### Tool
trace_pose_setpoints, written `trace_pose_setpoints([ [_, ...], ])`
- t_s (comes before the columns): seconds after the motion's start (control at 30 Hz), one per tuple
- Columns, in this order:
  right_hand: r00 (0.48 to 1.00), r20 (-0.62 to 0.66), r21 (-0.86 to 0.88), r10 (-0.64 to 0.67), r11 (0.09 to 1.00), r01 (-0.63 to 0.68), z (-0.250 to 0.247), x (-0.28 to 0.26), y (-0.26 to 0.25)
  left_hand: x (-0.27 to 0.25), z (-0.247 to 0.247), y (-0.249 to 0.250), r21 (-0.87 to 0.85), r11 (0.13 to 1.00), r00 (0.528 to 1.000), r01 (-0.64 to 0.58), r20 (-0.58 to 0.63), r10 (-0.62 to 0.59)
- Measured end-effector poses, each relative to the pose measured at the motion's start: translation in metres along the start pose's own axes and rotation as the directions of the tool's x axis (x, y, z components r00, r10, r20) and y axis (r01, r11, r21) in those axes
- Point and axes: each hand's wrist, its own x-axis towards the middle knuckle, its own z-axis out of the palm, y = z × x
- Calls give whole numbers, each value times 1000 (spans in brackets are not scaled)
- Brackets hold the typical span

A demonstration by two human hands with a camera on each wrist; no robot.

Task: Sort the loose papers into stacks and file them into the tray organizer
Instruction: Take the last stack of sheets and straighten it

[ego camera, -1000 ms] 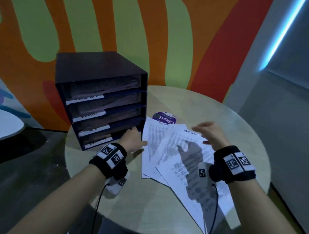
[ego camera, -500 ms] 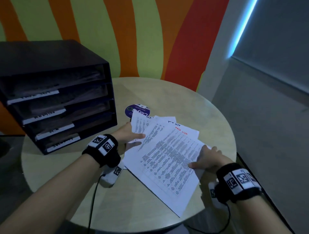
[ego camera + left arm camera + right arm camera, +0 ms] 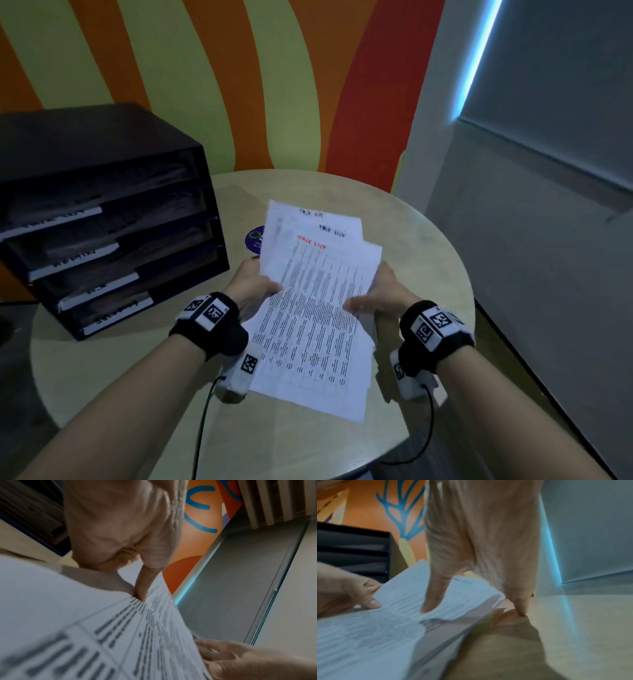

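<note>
Papers gathered, not yet squared

We held the papers [image 3: 317, 308] above the table [image 3: 411, 240], left hand [image 3: 251, 287] and right hand [image 3: 380, 294] pinching opposite edges. Next, we judged, squaring them for the tray organizer [image 3: 102, 219].

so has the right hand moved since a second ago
Yes. The right hand dropped from above the papers to grip their right edge, nearer the table edge closest to the person.
</note>
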Motion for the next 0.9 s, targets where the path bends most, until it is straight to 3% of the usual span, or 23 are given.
trace_pose_setpoints([
  [0.03,997,-61,174,46,984,-35,-5,-3,-2,4,-5,0,-24,999,999,-29,-29,28],
  [0.1,994,-38,449,103,890,-75,-14,-12,-15,7,-16,9,-79,992,993,-101,-63,96],
  [0.2,997,-71,627,-18,777,59,-29,-15,-35,2,-21,39,-131,956,964,-264,-81,255],
  [0.3,946,-300,610,-120,738,287,-40,-24,-68,-2,-17,74,-68,904,902,-421,-134,410],
  [0.4,837,-493,532,-238,679,507,-52,-37,-97,-1,-15,100,-61,837,822,-544,-237,518],
  [0.47,788,-553,492,-270,658,570,-55,-40,-104,-6,-16,111,-59,791,774,-609,-261,577],
  [0.53,783,-557,505,-278,635,585,-55,-42,-103,-9,-18,113,-94,749,742,-656,-259,618],
  [0.63,808,-521,536,-274,632,560,-51,-44,-95,-8,-23,102,-91,763,755,-641,-256,604],
  [0.77,859,-448,552,-249,678,485,-40,-39,-86,-3,-20,80,-89,859,849,-503,-233,473],
  [0.9,879,-423,549,-222,709,443,-35,-37,-88,-5,-16,72,-20,889,877,-458,-172,448],
])
